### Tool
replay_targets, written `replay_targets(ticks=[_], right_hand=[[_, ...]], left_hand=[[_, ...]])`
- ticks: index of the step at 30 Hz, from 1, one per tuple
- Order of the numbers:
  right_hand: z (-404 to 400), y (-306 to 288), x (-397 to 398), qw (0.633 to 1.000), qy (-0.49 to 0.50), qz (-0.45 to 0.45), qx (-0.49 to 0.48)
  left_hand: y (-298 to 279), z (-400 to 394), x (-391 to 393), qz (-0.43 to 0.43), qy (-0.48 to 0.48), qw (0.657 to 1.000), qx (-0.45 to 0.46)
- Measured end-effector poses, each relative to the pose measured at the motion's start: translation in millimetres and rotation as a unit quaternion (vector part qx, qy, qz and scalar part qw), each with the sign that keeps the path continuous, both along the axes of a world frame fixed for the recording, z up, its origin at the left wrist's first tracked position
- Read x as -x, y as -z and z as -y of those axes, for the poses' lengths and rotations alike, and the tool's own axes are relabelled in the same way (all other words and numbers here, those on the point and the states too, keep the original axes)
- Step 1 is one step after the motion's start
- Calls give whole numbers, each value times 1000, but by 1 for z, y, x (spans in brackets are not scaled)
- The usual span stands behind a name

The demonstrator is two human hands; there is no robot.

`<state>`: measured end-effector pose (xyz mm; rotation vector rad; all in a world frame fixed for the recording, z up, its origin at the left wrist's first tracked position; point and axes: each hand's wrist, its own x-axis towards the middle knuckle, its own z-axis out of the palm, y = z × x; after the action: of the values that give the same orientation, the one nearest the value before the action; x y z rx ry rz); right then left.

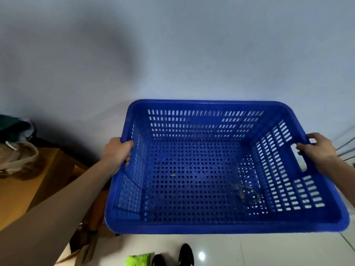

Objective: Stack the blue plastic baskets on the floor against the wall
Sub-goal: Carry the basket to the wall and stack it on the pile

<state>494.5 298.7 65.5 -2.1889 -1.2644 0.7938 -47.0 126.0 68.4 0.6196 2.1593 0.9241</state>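
A large blue plastic basket (211, 225) with perforated walls and floor fills the middle and right of the view, held level close to a pale wall. My left hand (118, 152) grips the rim of its left short side, fingers curled inside. Over on the opposite short side, my right hand (318, 150) holds the handle cut-out. The basket is empty apart from some scuffs or dirt on its floor. What lies under the basket is hidden.
The pale wall (172, 54) rises right behind the basket. A brown wooden table (28, 189) with bags (17, 152) stands at the left. On the glossy white floor (249, 250) below are a green packet (139, 260) and my black shoes (185, 254).
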Motion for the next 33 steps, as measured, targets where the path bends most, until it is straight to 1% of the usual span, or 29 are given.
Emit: replay_targets(ticks=[5, 8, 11, 15, 18, 21, 23, 25, 27, 28, 30, 33], right_hand=[[-5, 2, -10, 1000, 12, -4, -4], [-6, -2, -6, 1000, -3, -7, 4], [-7, -6, 4, 999, -35, 27, -4], [-4, -5, 8, 997, -39, 60, -7], [1, -2, 5, 995, -50, 81, -11], [1, 5, 1, 992, -78, 98, 14], [0, 2, -2, 989, -104, 92, 56], [0, -10, 0, 981, -131, 105, 96], [-5, -26, 2, 970, -164, 153, 94], [-8, -37, 6, 964, -184, 177, 76], [-12, -58, 20, 953, -227, 193, 44], [-9, -95, 54, 931, -320, 174, 17]], left_hand=[[-1, -7, -3, -13, 13, 1000, -1], [-1, -9, 0, -20, 21, 1000, 6], [0, -12, 4, -47, 25, 998, 20], [1, -13, 5, -95, 29, 995, 30], [5, -12, 6, -102, 27, 994, 26], [7, -11, 9, -98, 40, 994, 35], [2, -10, 14, -130, 94, 984, 72], [-17, -11, 20, -181, 176, 959, 125], [-45, -17, 28, -224, 220, 939, 140], [-61, -21, 32, -257, 225, 930, 136], [-98, -27, 30, -301, 223, 922, 95], [-150, -35, 11, -303, 252, 918, 41]])
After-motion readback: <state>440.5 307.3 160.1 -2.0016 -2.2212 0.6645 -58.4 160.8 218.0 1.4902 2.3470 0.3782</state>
